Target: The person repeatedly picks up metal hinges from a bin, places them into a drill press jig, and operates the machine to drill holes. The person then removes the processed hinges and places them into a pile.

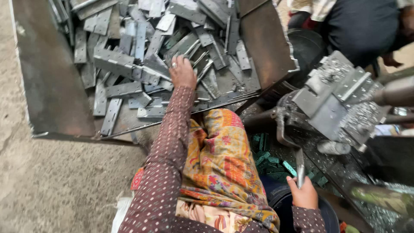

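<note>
Head view: we note the left hand reaching far into the metal tray, grip closing on a flat steel plate. Right hand grips the press lever, near right. Many plates remain unprocessed.

A concrete floor, green pieces and another person's dark trousers.

Soft, even daylight is falling from above, casting only faint shadows. The heap of flat grey metal strips is throwing pale glare. The grey steel vise is blurring slightly at right; edges are bending wide-angle.
</note>
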